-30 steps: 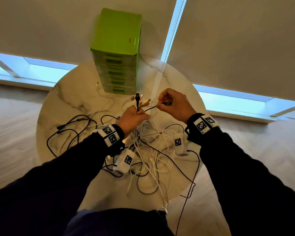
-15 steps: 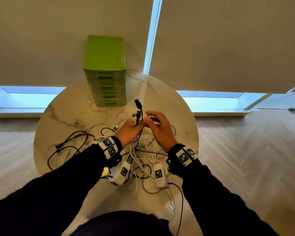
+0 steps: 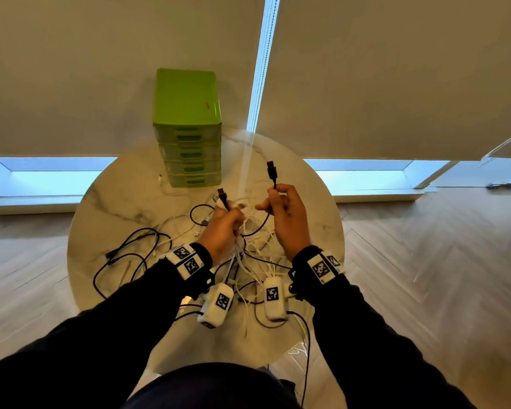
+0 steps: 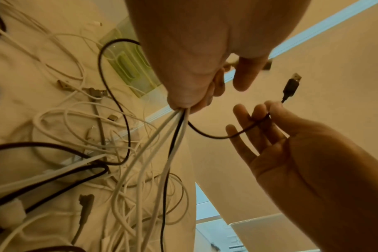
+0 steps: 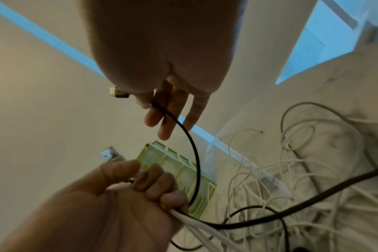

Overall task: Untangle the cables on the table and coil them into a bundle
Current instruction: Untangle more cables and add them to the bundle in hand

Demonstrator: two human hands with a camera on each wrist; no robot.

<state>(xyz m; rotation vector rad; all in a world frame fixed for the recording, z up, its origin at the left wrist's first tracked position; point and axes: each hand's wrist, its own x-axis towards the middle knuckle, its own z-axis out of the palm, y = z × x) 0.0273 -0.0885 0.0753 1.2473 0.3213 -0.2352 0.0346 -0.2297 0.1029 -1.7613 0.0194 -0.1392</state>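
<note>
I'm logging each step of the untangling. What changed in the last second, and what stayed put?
The right hand drew away from the left hand, to its own side, lifting one black cable so its USB plug stands above the fingers. The left hand kept its grip on the gathered cable bundle. The green drawer unit stayed in place.

Our right hand (image 3: 286, 219) has pulled away from our left hand (image 3: 223, 228), drawing out a black cable (image 3: 258, 227) whose plug (image 3: 272, 170) now stands right of the green drawers (image 3: 189, 128).
</note>
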